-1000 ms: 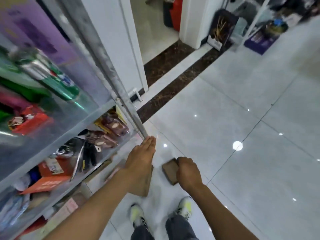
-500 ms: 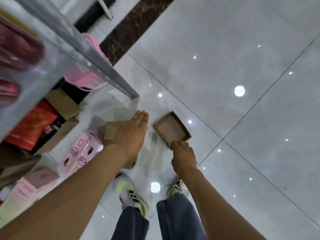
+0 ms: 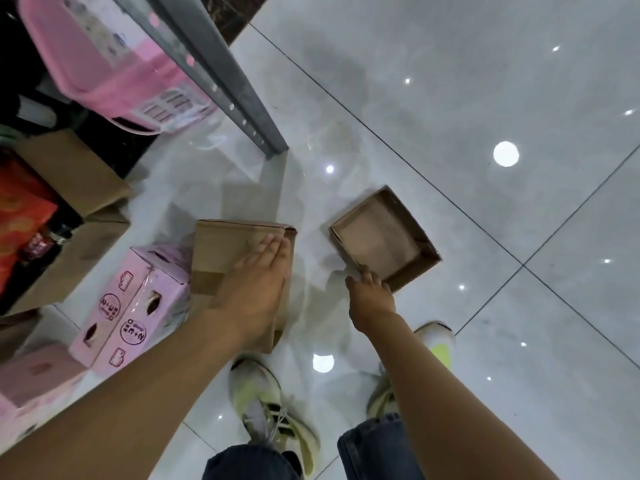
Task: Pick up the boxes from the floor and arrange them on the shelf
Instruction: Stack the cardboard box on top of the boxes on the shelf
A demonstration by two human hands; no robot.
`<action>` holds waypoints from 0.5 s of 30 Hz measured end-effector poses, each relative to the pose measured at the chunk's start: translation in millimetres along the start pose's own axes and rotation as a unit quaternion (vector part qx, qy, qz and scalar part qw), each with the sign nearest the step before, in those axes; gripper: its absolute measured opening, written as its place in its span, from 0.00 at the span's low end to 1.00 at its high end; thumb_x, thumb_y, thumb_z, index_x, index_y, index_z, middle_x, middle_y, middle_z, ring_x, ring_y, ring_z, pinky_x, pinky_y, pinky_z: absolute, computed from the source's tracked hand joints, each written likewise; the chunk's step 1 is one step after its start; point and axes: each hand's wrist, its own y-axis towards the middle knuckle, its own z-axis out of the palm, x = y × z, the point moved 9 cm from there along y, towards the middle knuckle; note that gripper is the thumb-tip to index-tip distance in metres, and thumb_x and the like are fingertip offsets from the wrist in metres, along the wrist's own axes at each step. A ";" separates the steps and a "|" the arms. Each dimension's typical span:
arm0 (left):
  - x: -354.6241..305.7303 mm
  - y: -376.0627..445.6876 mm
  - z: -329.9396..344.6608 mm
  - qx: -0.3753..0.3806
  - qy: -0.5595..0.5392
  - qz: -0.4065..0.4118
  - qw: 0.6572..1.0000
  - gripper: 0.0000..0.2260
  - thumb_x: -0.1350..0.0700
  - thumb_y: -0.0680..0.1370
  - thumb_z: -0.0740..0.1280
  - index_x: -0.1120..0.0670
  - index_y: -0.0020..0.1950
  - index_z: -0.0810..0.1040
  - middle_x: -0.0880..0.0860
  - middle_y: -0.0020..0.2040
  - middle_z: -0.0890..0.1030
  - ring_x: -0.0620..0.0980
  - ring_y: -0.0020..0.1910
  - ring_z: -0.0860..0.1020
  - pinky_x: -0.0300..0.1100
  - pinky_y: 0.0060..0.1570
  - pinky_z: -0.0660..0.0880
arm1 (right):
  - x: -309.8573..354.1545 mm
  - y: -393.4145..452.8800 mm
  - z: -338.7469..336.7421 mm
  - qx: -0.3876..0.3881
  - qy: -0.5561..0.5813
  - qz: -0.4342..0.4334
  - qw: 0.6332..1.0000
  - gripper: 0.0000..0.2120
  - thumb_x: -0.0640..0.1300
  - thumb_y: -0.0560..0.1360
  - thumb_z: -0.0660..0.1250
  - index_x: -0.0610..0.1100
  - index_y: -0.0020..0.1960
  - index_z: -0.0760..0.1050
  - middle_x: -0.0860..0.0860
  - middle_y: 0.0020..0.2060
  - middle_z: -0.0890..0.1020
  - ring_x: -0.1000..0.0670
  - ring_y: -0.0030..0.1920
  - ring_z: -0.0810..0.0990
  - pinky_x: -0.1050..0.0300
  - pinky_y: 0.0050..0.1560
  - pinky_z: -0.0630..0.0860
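Progress, as I judge it: early stage. Both brown boxes are on the floor; neither is on the shelf, so lifting and arranging remain.

The closed brown carton (image 3: 239, 268) lies on the glossy floor tiles (image 3: 485, 98), just in front of my left shoe (image 3: 263, 403) and beside the foot of the shelf's grey upright (image 3: 221, 84). It is plain kraft cardboard with a darker tape band across its top and one end flap slightly lifted. My left hand (image 3: 258, 289) rests flat on its top, fingers straight and together, gripping nothing.

The open brown tray box (image 3: 382, 242) sits on the tiles to the right of the carton, apart from it, set askew to the tile joints. It is shallow, lidless and appears empty. My right hand (image 3: 370, 294) is at its near edge, fingers curled over the rim; a firm grip is probable but not clear.

Left of the carton, touching or just beside it, stands a pink printed box (image 3: 138, 306). Behind it, under the shelf, are larger brown cartons (image 3: 76, 174) and a pink plastic basket (image 3: 114, 64).
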 end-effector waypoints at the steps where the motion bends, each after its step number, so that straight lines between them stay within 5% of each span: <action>1: 2.2 -0.3 0.0 0.007 -0.004 -0.007 1.000 0.24 0.53 0.84 0.44 0.57 0.78 0.40 0.53 0.79 0.41 0.49 0.78 0.41 0.42 0.74 0.47 | 0.0 3.2 1.5 -0.006 0.001 0.009 1.000 0.26 0.36 0.76 0.62 0.43 0.73 0.64 0.39 0.75 0.57 0.39 0.72 0.61 0.46 0.71 0.62; 7: -24.2 -4.3 -32.8 -0.003 0.105 0.107 0.989 0.27 0.59 0.83 0.48 0.56 0.78 0.36 0.53 0.79 0.39 0.49 0.77 0.39 0.45 0.76 0.48 | -12.9 -14.9 -31.2 -0.099 0.046 0.006 0.994 0.17 0.30 0.73 0.60 0.40 0.60 0.75 0.43 0.57 0.78 0.42 0.56 0.77 0.52 0.51 0.73; 10: -44.6 -20.8 -73.2 -0.008 0.121 0.126 0.985 0.30 0.65 0.80 0.48 0.56 0.77 0.36 0.53 0.79 0.38 0.49 0.77 0.39 0.46 0.76 0.49 | -28.9 -52.1 -63.2 -0.150 0.122 0.026 0.981 0.17 0.36 0.74 0.63 0.47 0.60 0.78 0.47 0.51 0.81 0.44 0.52 0.79 0.58 0.40 0.67; 15: -91.2 -53.1 -163.0 -0.040 0.092 0.145 0.984 0.35 0.71 0.76 0.52 0.55 0.79 0.41 0.54 0.79 0.40 0.51 0.78 0.42 0.47 0.74 0.52 | -49.0 -141.9 -127.6 -0.218 0.211 0.043 0.952 0.15 0.33 0.68 0.65 0.46 0.49 0.84 0.46 0.45 0.83 0.41 0.48 0.79 0.59 0.41 0.69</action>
